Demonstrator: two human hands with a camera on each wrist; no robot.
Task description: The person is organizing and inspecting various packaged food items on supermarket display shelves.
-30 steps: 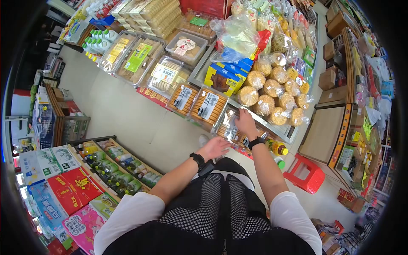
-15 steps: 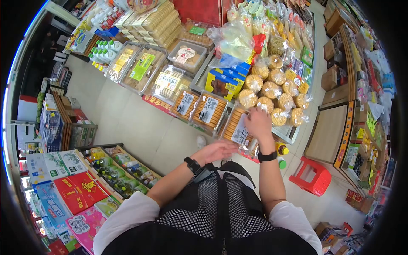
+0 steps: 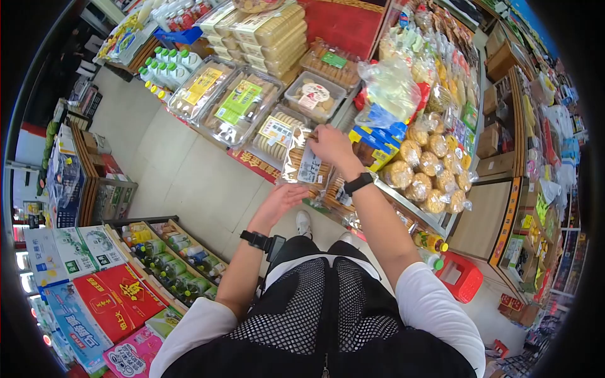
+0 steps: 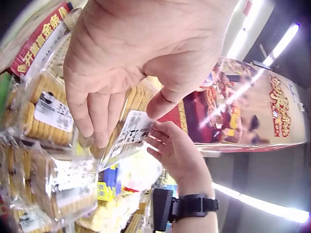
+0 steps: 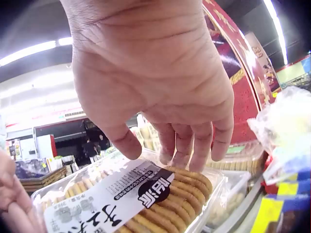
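- right hand (image 3: pixel 331 146): fingers curled over the top edge of the clear plastic pack of round golden biscuits (image 3: pixel 304 165), gripping it, raised before the stocked trays (image 3: pixel 242 104).
- left hand (image 3: pixel 283 198): at the pack's 7 o'clock, fingers straight, tips touching its lower end.

The sloping display stand (image 3: pixel 247 159) (a red strip runs along its front edge) carries clear lidded biscuit trays (image 3: pixel 239 104) side by side, with stacked biscuit tubs (image 3: pixel 271 28) behind them. To the right, a metal tray (image 3: pixel 413 208) holds round bagged cakes (image 3: pixel 432 170) and blue-and-yellow boxes (image 3: pixel 378 140). Wrapped biscuit packs (image 3: pixel 337 192) lie along the stand's front edge. On the tiled floor (image 3: pixel 189 183) stand a low rack of bottles (image 3: pixel 173 255), printed cartons (image 3: pixel 107 293) and a red stool (image 3: pixel 459 276).
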